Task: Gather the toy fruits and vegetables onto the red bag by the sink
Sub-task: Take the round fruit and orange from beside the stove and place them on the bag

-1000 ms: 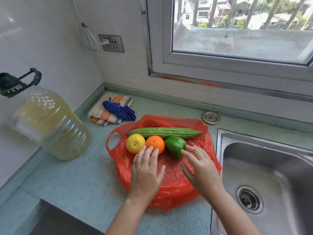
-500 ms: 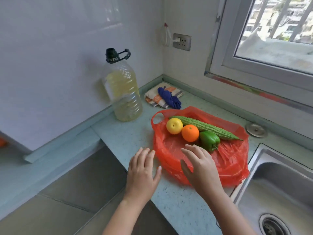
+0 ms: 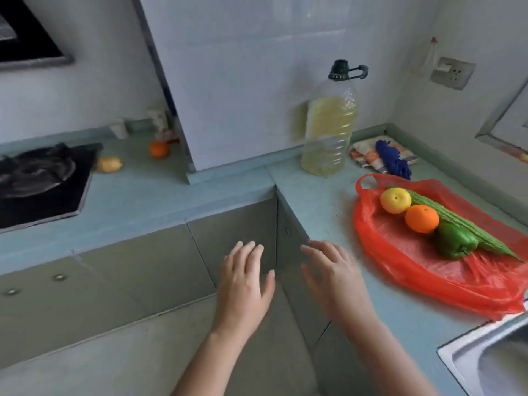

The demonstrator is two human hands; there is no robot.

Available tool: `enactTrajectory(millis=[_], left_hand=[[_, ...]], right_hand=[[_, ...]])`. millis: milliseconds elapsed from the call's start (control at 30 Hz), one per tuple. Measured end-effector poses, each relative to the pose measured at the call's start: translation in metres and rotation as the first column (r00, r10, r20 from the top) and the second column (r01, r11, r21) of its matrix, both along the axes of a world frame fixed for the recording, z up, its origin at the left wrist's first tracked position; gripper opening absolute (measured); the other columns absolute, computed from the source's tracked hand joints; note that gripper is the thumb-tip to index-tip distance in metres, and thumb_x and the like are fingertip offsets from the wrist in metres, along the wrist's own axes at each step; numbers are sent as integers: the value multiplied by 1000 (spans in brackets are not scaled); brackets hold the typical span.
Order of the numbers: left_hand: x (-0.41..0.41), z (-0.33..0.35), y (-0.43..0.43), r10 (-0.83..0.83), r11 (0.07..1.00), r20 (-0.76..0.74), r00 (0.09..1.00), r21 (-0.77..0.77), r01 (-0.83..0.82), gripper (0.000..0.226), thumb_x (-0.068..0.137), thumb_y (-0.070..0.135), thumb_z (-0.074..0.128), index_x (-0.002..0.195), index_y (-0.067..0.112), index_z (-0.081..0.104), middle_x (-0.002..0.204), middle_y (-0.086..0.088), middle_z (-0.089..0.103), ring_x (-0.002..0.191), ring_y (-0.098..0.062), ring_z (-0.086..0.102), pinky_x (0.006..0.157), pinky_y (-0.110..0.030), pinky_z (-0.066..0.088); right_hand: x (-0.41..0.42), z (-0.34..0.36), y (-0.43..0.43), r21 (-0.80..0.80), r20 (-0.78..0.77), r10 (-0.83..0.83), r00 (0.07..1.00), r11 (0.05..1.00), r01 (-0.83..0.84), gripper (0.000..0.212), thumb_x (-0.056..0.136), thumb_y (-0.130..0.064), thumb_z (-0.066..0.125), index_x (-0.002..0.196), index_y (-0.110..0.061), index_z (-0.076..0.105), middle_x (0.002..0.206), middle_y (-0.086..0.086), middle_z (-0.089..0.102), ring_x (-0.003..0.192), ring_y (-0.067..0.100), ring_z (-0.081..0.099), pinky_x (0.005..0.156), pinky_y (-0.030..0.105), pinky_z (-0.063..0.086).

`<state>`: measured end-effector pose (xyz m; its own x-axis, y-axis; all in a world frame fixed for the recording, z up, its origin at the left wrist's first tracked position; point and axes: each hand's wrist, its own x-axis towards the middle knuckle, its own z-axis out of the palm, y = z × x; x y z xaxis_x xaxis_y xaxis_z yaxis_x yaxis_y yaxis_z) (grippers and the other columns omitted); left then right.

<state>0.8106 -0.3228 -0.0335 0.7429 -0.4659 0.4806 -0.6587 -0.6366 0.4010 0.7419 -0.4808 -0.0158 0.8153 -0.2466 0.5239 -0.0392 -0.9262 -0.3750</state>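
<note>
- Left hand (image 3: 243, 284) and right hand (image 3: 334, 277) hover palm-down side by side, fingers (image 3: 251, 252) spread and holding nothing
- Right of the fingers, the red bag (image 3: 400, 252) lies on the counter (image 3: 323, 212) carrying a yellow fruit (image 3: 395, 200), orange (image 3: 421, 218), green pepper (image 3: 454, 242) and bitter gourd (image 3: 468, 228); the sink (image 3: 468, 348) sits beside it
- Far beyond the fingers to the left, a second orange (image 3: 159, 149) and a yellowish toy (image 3: 109, 164) lie near the stove (image 3: 40, 181)

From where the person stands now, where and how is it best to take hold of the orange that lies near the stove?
Grip the orange around its round middle, fingers coming down from above and from the front. It lies on the counter close to the white wall corner behind it, so those sides seem blocked. The yellowish piece lies apart to its left. Both the left hand and the right hand are empty.
</note>
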Motion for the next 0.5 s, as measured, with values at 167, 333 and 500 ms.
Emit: enactTrajectory(millis=[167,333,500], left_hand=[[-37,-5,101,241,970,-65,968,-17,-243,45,85,31,43,113,-1,57,116,-16,60,113,-36,52,96,-37,33],[-80,-10,188,425,905,-85,901,2,-426,45,84,31,42,112,-1,58,113,-16,61,110,-36,54,94,-36,34],[-105,-14,253,581,811,-92,809,-15,-585,45,84,32,43,111,-1,59,113,-16,61,108,-34,53,95,-38,36]], right_hand=[[-2,6,81,-50,-52,194,980,979,-197,26,79,-23,51,97,-11,66,102,6,66,93,29,61,81,41,50],[-7,6,164,-42,-49,374,926,926,-376,22,75,-15,58,95,-10,65,101,6,66,91,29,61,79,40,50],[-7,4,228,-33,-63,494,867,867,-497,22,74,-14,58,93,-10,66,100,7,66,90,31,61,80,39,49]])
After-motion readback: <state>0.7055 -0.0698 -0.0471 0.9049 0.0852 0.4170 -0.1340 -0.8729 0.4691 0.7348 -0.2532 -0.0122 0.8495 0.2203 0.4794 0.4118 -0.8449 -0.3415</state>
